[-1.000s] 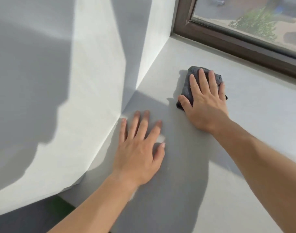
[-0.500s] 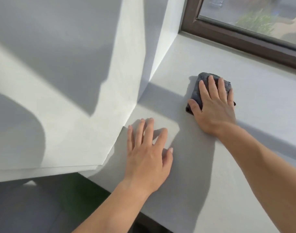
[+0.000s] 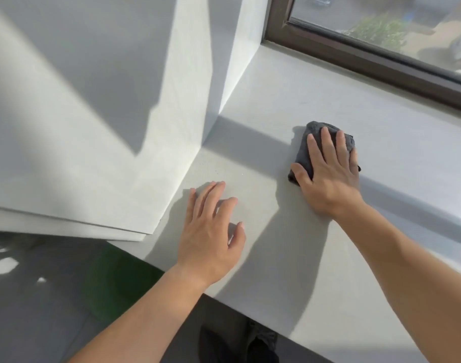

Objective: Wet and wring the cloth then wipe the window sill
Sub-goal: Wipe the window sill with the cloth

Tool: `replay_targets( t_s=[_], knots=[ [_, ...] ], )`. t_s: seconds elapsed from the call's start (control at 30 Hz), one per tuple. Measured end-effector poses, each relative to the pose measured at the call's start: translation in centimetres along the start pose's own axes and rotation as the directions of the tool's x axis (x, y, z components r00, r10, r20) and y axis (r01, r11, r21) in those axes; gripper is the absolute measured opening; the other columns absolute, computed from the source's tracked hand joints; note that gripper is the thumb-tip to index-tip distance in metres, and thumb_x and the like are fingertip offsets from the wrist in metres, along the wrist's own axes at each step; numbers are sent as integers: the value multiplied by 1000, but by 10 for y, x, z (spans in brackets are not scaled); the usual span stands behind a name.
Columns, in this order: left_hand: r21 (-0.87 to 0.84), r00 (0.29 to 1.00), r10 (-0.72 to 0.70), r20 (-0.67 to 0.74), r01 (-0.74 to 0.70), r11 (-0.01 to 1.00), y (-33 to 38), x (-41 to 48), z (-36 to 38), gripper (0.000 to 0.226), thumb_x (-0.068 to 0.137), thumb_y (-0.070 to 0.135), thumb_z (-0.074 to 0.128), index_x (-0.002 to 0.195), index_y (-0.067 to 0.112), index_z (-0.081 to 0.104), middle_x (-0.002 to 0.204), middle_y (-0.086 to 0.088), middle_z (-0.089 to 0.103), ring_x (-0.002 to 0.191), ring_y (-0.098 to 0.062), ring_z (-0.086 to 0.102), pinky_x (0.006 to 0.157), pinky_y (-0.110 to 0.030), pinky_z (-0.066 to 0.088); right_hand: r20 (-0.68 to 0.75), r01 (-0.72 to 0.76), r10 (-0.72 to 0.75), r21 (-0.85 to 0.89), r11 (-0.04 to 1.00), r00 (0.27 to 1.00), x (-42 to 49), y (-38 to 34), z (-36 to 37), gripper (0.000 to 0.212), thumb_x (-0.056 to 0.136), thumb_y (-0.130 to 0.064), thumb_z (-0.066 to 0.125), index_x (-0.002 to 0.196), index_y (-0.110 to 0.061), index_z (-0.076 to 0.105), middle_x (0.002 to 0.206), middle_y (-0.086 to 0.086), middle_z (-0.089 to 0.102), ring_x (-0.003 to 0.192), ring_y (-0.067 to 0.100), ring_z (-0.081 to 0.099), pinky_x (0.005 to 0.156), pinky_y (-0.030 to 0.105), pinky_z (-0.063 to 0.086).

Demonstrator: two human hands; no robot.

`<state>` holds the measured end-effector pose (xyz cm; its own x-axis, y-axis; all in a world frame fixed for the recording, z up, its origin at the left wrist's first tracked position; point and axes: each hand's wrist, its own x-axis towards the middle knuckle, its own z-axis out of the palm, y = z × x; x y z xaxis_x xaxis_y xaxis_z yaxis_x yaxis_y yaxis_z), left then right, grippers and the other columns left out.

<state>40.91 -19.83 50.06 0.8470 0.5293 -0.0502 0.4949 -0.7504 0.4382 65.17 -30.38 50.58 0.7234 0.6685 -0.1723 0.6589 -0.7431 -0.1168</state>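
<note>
Cloth (image 3: 306, 150), folded into a dark grey pad, is lying flat on the window sill (image 3: 276, 106) under our right hand (image 3: 329, 176), roughly midway between the sill's front edge and the brown window frame (image 3: 368, 64) along its back edge. We are pressing it down with an open palm and spread fingers rather than closing a grip around it; the thumb is hooking its near-left corner. The pad's long axis is running from front edge to back edge, in line with our fingers, and it is sticking out past the fingertips toward the frame. Our left hand (image 3: 211, 231) is resting open and empty on the sill near the front edge, close to the wall corner (image 3: 197, 153), well apart from the cloth. So the right hand is the one placed to carry the stroke, and we judge the unwiped stretch toward the left back corner to be the likely next pass. Most of the cloth is hidden beneath the hand, so we cannot tell how wet it is. The sill's right end is running out of view.
</note>
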Motion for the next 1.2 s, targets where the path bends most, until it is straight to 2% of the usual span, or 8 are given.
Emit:
replay_targets(
  t_s=[0.1,0.23,0.3,0.5,0.6,0.8,1.07,1.2],
  knots=[
    [80,1000,-26,-2,27,996,2,-14,3,42,94,36,43,133,21,48,160,-9,27,152,-26,10,124,-49,7,-24,-33,34,14,999,999,1,-26,1,78,95,-62,20,161,-22,10,170,1,-8,154,25,-19,123,53,-11],
    [165,998,-57,-22,60,984,11,-18,11,51,96,43,35,145,27,45,162,-9,26,152,-28,13,121,-50,17,28,276,-275,-19,961,961,39,-102,10,76,99,-63,21,162,-23,8,170,2,-10,154,25,-19,122,55,-11],
    [166,998,-57,-11,58,984,11,-17,11,53,98,43,35,148,28,40,163,-9,23,152,-27,9,122,-49,13,33,315,-314,-33,948,949,41,-102,11,76,99,-63,20,162,-23,8,170,2,-9,154,24,-18,123,53,-10],
    [133,998,-59,17,56,990,15,-32,5,50,96,38,41,143,22,37,164,-15,16,153,-27,0,124,-48,4,10,34,-34,-13,999,999,-26,-9,5,79,95,-63,15,162,-21,9,170,1,-10,154,22,-20,123,50,-12],
    [195,997,-79,8,76,978,15,-38,9,48,95,36,48,140,22,42,161,-15,25,152,-32,9,121,-56,11,8,-26,26,-21,999,1000,-17,-35,5,78,97,-61,18,161,-19,9,170,5,-10,153,27,-21,122,55,-12],
    [163,997,-75,-18,76,984,17,-48,16,56,100,44,33,153,24,33,165,-11,18,153,-28,5,123,-51,9,33,341,-339,-46,939,940,16,-130,20,74,99,-61,21,161,-22,9,170,4,-3,155,26,-14,123,56,-8],
    [143,994,-99,-39,104,984,22,-56,21,48,98,37,40,143,22,41,161,-14,25,152,-29,13,121,-53,16,19,4,-3,-47,999,1000,-52,-33,14,79,95,-63,16,162,-22,8,170,2,-9,154,24,-19,123,52,-10],
    [119,986,-137,-94,148,982,30,-62,30,57,97,38,43,147,11,39,160,-13,30,151,-28,18,120,-53,18,38,314,-313,-47,948,949,-20,-108,21,74,99,-60,22,161,-21,6,170,3,-8,154,26,-17,123,55,-9]
  ],
)
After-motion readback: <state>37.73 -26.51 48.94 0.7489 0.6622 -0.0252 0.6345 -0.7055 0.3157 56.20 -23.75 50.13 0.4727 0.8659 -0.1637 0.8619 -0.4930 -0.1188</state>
